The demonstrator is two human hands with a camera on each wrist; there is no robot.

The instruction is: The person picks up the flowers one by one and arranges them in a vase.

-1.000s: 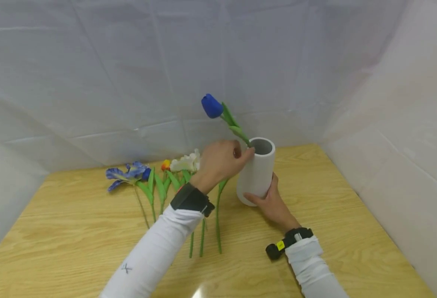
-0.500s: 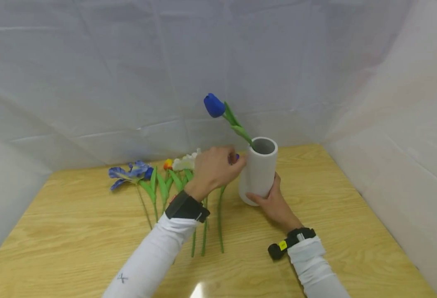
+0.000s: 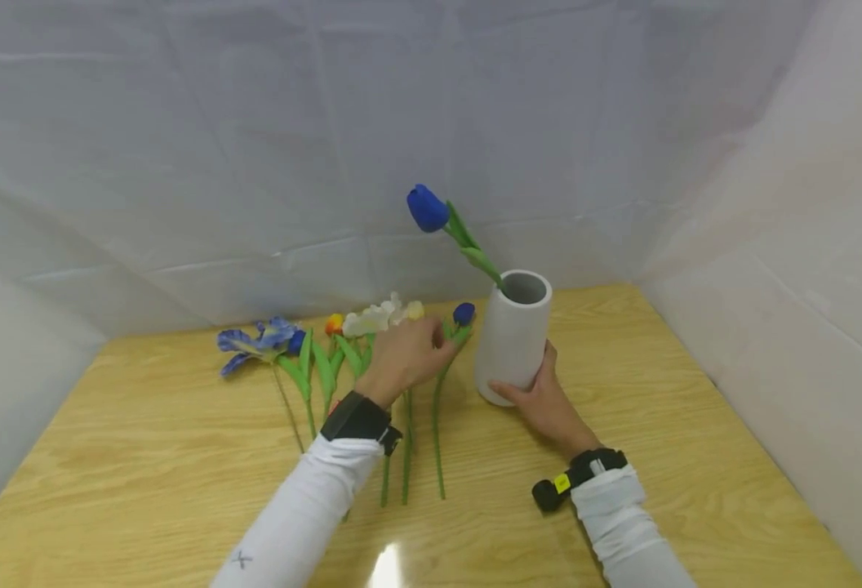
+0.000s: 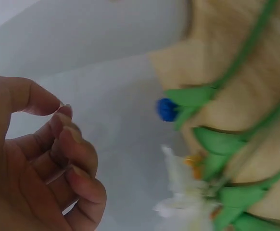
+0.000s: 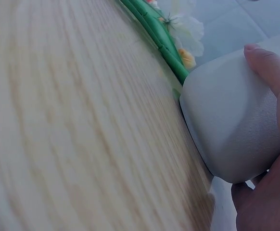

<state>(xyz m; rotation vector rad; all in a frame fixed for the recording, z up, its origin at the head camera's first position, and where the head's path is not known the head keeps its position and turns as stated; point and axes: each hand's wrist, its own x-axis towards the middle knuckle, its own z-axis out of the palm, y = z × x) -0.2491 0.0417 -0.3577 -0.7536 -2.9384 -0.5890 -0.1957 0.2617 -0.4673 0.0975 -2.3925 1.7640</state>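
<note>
A white vase (image 3: 513, 351) stands upright, and one blue tulip (image 3: 428, 209) leans left out of its mouth. My right hand (image 3: 547, 408) grips the vase low down, thumb across its front; the right wrist view shows the hand (image 5: 274, 130) around its base. My left hand (image 3: 409, 355) hovers over the laid-out flowers, fingers loosely curled with nothing held, as the left wrist view of the hand (image 4: 48, 149) also shows. Just right of its fingertips lies another blue tulip (image 3: 464, 314). White flowers (image 3: 369, 319) are partly hidden behind the left hand.
Further left on the wooden table (image 3: 144, 457) lie a blue-purple iris (image 3: 258, 343), a second blue bloom (image 3: 295, 342) and an orange-yellow tulip (image 3: 335, 324), stems towards the front. White sheeting (image 3: 255, 163) hangs behind the table and along its sides.
My left hand has let go of the blue tulip at the vase rim and moved left and down towards the lying flowers. The right hand keeps its grip on the vase.
</note>
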